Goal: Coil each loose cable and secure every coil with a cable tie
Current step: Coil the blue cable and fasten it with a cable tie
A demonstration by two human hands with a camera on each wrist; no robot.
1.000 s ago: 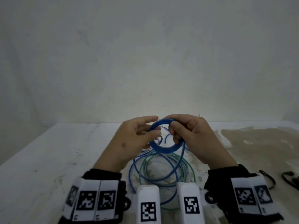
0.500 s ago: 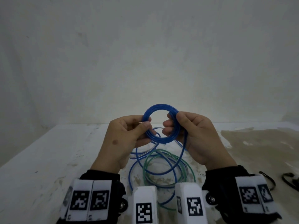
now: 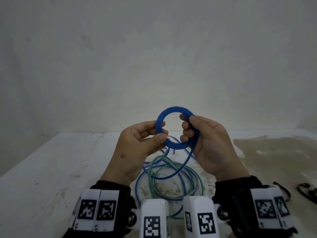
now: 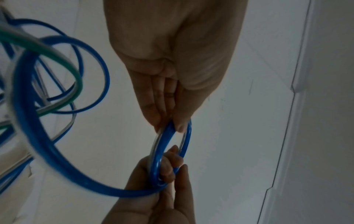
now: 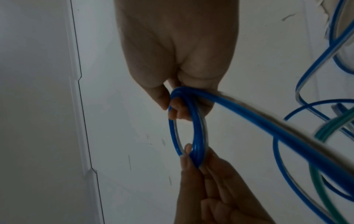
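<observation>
Small round coil of glossy blue plastic-jacketed cable [image 3: 177, 128], several turns stacked tight, held upright in the air above the near-centre of the white, stained tabletop [image 3: 51, 169]

Left hand [image 3: 137, 152]: thumb and fingertips pinch the coil's left-lower arc; left wrist view shows fingers [image 4: 153, 106] lying straight together with the thumb pressed against the strands

Right hand [image 3: 211, 146]: fingers [image 3: 187, 133] curled through the ring, wrapped round its right side, thumb on the outside; right wrist view confirms the bundle of strands clamped in the curled fingers [image 5: 178, 112]

Blue jacket shows a pale or clear stripe along one edge in both wrist views. One free tail of the same blue cable leaves the coil on the right, drops in a loose curve to the table and joins more wide blue loops [image 3: 164, 177] lying flat near the wrists. A cut end hangs just under the coil

Green plastic-jacketed cable [image 3: 193, 172], uncoiled, lies in loose loops tangled with the blue ones on the table, directly below the hands

Near right edge: thin black loops [image 3: 307, 193] on the table, too small to identify. Brownish stain patch [image 3: 274, 152] on the right part of the top
</observation>
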